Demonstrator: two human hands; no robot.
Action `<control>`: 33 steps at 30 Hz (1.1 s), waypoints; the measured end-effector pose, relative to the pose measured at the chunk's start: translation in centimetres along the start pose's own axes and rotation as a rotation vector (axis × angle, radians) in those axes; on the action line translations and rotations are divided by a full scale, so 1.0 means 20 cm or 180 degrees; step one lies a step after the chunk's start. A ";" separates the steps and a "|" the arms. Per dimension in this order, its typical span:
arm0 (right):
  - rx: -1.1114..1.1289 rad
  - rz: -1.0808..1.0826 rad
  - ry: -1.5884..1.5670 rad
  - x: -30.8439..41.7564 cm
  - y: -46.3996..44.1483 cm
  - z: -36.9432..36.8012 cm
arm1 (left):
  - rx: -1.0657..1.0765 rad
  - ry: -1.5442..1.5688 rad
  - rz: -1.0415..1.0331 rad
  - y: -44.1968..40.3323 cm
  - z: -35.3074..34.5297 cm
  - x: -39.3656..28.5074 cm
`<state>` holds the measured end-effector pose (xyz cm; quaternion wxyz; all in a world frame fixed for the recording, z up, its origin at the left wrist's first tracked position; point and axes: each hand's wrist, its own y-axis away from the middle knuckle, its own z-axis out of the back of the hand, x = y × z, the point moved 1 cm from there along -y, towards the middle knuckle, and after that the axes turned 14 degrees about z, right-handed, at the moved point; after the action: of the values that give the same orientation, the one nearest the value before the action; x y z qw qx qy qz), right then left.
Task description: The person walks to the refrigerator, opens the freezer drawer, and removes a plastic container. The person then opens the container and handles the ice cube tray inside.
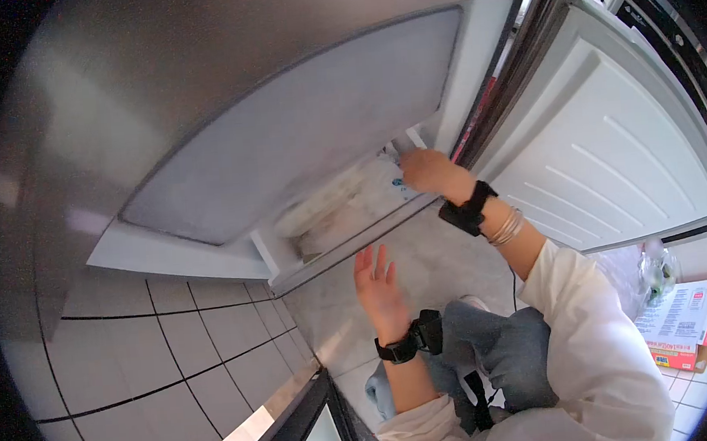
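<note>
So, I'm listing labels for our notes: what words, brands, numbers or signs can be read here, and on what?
None can be read for certain.
Red-and-white box: rows of print, too small and blurred.
White bag: blue marks, too blurred to tell whether they are text.
Black panel: small pale marks, unreadable.

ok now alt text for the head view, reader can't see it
A person's bare right hand reaches into a white-walled compartment, beside what look like pale plastic bags; its grip is unclear. The bare left hand is held open in front, apparently empty. To the right stands an open white door with a ribbed inner panel.
</note>
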<state>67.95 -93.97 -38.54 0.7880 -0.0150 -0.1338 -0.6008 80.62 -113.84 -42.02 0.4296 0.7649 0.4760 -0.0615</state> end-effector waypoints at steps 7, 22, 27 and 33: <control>0.0147 0.0989 -0.1584 0.12 -0.03 -0.06 | 0.0116 -0.0070 -0.0041 0.04 -0.03 -0.01; -0.0577 0.1477 -0.0575 0.28 0.27 0.13 | 0.0649 0.0105 -0.0048 0.05 -0.05 0.01; -0.1250 0.1601 -0.0339 0.29 0.22 0.10 | 0.0637 -0.0471 -0.0322 0.08 -0.12 -0.05; -0.1955 0.1555 -0.0078 0.27 0.11 0.07 | 0.0625 -0.0752 -0.0398 0.08 -0.13 -0.07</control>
<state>71.17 -98.24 -35.62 0.8649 -0.2887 0.0504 -0.4074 80.41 -113.25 -38.75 0.4011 0.7596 0.4605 -0.2238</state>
